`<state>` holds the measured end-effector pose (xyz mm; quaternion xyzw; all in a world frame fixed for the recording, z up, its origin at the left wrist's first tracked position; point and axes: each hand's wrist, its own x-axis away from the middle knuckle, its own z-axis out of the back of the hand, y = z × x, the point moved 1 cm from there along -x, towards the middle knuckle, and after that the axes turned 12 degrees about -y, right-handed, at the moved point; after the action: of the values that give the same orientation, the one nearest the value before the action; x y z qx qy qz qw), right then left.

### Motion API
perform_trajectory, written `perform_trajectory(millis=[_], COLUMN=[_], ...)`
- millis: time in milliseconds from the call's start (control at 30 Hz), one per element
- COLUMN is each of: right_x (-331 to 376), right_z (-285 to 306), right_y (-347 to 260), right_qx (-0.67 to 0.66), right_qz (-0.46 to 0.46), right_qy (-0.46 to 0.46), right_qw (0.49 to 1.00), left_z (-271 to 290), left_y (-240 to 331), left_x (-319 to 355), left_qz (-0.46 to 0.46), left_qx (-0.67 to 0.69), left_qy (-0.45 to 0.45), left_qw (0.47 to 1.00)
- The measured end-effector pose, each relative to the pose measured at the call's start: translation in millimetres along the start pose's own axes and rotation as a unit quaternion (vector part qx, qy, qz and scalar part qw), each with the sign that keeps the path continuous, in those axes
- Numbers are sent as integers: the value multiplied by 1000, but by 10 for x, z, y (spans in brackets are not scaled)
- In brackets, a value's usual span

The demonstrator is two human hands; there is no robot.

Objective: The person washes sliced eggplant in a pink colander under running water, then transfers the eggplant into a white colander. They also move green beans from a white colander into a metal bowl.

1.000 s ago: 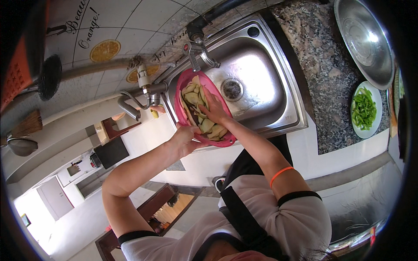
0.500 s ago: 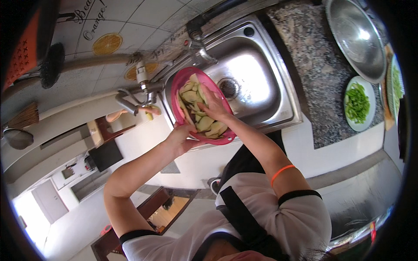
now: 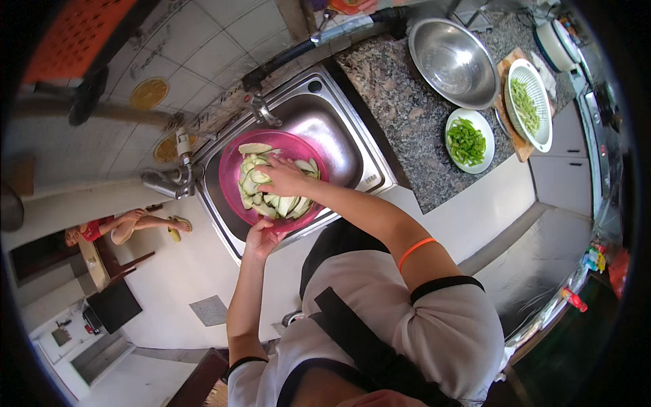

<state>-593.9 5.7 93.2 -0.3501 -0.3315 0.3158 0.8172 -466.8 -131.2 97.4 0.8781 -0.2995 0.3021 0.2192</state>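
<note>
A round pink basin [image 3: 230, 159] sits over the left part of the steel sink [image 3: 339, 129], below the faucet [image 3: 261, 108]. Pale vegetable slices with green skin [image 3: 252, 180] lie heaped in it. My left hand [image 3: 263, 237] grips the near rim, thumb on the upper side; its other fingers are partly hidden beneath. Fingers stretched and apart, my right hand [image 3: 283, 179] rests on top of the slices from the right side. Its fingertips touch the slices, and I see nothing grasped in it.
On the granite counter [image 3: 386, 81] to the right are a large steel bowl [image 3: 453, 61], a plate of chopped green peppers [image 3: 468, 142], and a white colander [image 3: 536, 102] on a wooden board [image 3: 519, 146]. Another person [image 3: 122, 224] sits at far left.
The basin was tilted and now lies more level, its slices spread flatter. My right hand has shifted from the right inner side onto the heap. The whole view has swung rightward.
</note>
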Motion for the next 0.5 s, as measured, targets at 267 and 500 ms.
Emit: perform_trajectory(millis=[267,500], right_x=[445,800], right_z=[-42,391], right_y=[-36,-53], right_qx=[67,-222], right_qz=[128,42], right_qy=[120,137], right_qw=[982,964], left_z=[-20,137], left_y=[-245,-427], left_x=[-18,208], left_qz=[-54,-89], left_qx=[45,54], left_qy=[-82,-129], left_qw=[994,986])
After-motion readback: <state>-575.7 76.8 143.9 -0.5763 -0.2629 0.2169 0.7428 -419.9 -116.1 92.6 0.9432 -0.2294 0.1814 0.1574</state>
